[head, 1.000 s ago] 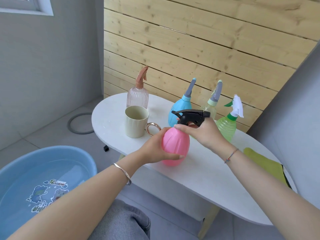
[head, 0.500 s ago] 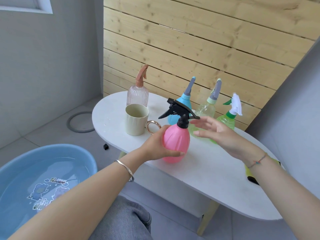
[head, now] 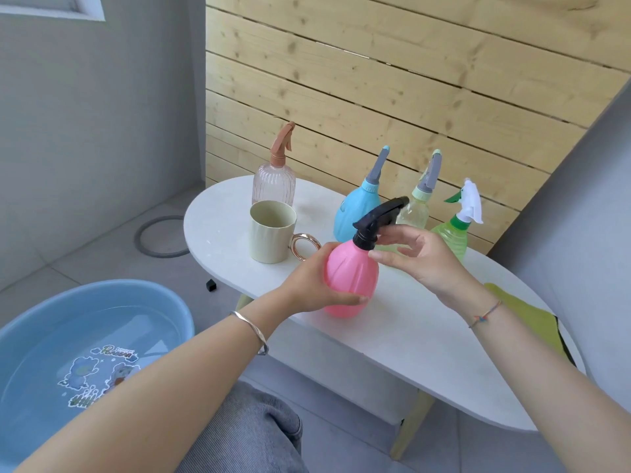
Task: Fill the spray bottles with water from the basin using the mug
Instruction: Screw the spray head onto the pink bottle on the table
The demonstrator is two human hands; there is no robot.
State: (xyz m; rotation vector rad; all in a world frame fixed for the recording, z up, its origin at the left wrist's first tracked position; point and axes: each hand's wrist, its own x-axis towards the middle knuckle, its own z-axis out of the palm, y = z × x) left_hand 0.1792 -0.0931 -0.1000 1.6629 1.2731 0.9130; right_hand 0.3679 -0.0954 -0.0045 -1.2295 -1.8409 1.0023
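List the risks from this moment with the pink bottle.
1. The pink bottle stands near the front edge of the table, gripped by the left hand. A hard twist on the black spray head by the right hand might tip it off.
2. The mug stands close beside the left hand; a nudge might knock it over.

A pink bottle [head: 351, 281] wears a black sprayer [head: 379, 216], the ribbed cream mug [head: 269, 240] a gold handle [head: 300, 247], the blue basin [head: 136, 291] cartoon stickers [head: 99, 373].
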